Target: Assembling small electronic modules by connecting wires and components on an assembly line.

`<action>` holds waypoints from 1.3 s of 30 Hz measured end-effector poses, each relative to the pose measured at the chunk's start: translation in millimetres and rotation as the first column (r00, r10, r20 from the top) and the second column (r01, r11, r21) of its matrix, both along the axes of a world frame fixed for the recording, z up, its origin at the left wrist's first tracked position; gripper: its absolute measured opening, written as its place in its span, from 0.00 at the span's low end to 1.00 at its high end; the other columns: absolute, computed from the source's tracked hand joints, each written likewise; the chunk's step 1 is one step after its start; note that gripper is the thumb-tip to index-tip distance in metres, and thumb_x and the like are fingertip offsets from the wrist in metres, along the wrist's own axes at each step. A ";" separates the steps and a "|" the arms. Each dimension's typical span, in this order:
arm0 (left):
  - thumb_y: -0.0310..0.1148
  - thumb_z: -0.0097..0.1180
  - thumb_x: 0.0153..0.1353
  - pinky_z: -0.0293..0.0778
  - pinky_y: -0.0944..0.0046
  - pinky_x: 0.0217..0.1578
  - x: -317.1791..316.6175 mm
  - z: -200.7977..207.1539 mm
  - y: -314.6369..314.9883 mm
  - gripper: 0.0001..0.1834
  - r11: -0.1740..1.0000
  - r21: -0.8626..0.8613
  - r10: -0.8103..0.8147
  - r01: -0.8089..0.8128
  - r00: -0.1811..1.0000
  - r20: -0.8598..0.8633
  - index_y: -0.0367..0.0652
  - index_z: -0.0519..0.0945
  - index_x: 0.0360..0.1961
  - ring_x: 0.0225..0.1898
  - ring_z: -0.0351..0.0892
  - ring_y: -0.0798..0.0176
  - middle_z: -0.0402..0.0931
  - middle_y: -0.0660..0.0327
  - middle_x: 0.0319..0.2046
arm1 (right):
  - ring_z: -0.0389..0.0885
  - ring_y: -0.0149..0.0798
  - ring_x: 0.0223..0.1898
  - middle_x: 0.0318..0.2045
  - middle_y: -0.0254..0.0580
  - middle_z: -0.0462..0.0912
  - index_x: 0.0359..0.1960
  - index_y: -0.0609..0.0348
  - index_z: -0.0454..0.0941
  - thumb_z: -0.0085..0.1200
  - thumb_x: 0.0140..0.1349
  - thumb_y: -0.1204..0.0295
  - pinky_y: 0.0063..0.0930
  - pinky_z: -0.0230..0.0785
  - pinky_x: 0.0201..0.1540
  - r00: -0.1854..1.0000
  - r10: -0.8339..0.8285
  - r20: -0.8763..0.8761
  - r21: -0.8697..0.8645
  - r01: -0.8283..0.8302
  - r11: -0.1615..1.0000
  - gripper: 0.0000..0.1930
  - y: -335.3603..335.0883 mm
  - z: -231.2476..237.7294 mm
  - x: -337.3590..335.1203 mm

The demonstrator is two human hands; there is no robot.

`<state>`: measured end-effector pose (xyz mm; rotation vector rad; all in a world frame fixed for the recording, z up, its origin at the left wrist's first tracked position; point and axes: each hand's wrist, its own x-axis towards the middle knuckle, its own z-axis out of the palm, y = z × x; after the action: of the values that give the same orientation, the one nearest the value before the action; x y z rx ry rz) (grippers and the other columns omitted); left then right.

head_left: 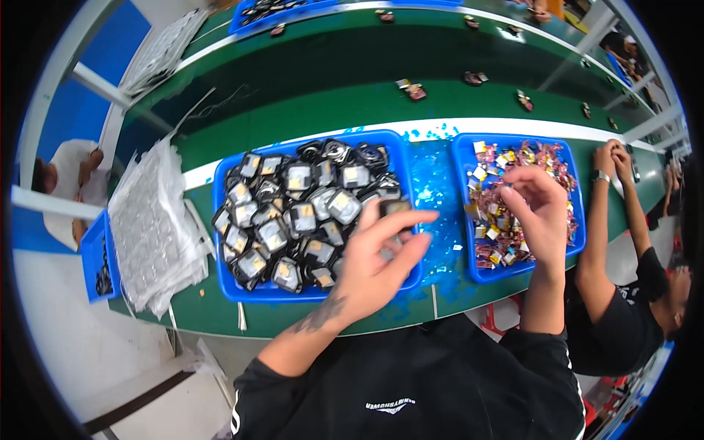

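Note:
My left hand [378, 257] is over the right side of a blue tray [220, 282], its index finger and thumb stretched out. A small dark square device [396, 208], slightly blurred, is among its fingers; the grip is partly hidden. The tray is heaped with black-rimmed square devices [299, 178] with grey faces and yellowish patches. My right hand [539, 205] is raised over a second blue tray [477, 273], fingers curved and thumb apart from the index finger, with nothing visible between them. That tray holds many small parts with reddish wires and yellow and white pieces [502, 227].
Blue film [438, 198] covers the green table between the trays. Stacked clear plastic sheets [158, 227] lie at left, beside a small blue bin [99, 257]. Beyond a white rail, several small parts [414, 90] rest on the green belt. A co-worker's arms [605, 227] are close on the right.

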<state>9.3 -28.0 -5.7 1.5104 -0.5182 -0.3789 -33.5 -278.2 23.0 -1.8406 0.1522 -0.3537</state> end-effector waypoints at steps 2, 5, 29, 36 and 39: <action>0.26 0.63 0.58 0.71 0.73 0.34 3.7 9.4 -18.4 0.19 0.998 0.069 0.012 -0.012 1.000 -0.002 0.41 0.80 0.51 0.41 0.69 0.69 0.71 0.59 0.43 | 0.80 0.25 0.34 0.33 0.37 0.82 0.39 0.65 0.76 0.58 0.59 0.84 0.17 0.71 0.39 0.997 0.039 -0.069 0.073 -0.034 0.997 0.08 3.9 1.2 -6.2; 0.31 0.69 0.52 0.71 0.69 0.35 11.3 17.0 -35.3 0.21 0.984 0.173 -0.008 -0.029 0.978 0.207 0.47 0.82 0.49 0.38 0.70 0.67 0.72 0.59 0.42 | 0.81 0.26 0.36 0.34 0.39 0.82 0.36 0.63 0.74 0.58 0.58 0.85 0.19 0.74 0.44 0.994 0.102 0.042 0.254 -0.109 0.961 0.08 13.1 1.3 -7.8; 0.32 0.60 0.64 0.72 0.72 0.39 10.7 1.3 -134.6 0.10 0.975 -0.021 -0.223 0.222 0.975 -0.024 0.34 0.84 0.33 0.29 0.75 0.74 0.76 0.67 0.23 | 0.77 0.23 0.37 0.39 0.38 0.82 0.48 0.68 0.77 0.60 0.58 0.81 0.18 0.70 0.42 0.981 -0.121 0.155 0.248 0.080 0.966 0.15 -28.0 -16.5 -41.7; 0.31 0.61 0.63 0.69 0.73 0.29 -2.5 2.6 -142.2 0.08 0.958 -0.234 -0.249 0.163 0.877 -0.411 0.35 0.84 0.36 0.27 0.72 0.75 0.79 0.64 0.30 | 0.78 0.24 0.31 0.29 0.34 0.81 0.44 0.65 0.80 0.62 0.54 0.83 0.20 0.70 0.36 0.979 -0.197 0.056 0.132 0.189 0.973 0.14 -22.8 -19.2 -54.2; 0.30 0.62 0.62 0.66 0.77 0.26 -6.2 2.4 -143.6 0.08 0.962 -0.222 -0.243 0.160 0.874 -0.422 0.34 0.83 0.35 0.26 0.71 0.80 0.79 0.68 0.28 | 0.78 0.25 0.32 0.30 0.35 0.81 0.43 0.65 0.80 0.61 0.55 0.83 0.20 0.71 0.36 0.979 -0.191 0.073 -0.001 0.192 0.981 0.13 -22.7 -18.4 -54.7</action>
<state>3.1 -171.6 -3.3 1.1442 -0.3322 -0.8010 -88.2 -301.0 4.5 -1.8229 0.2800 -0.5555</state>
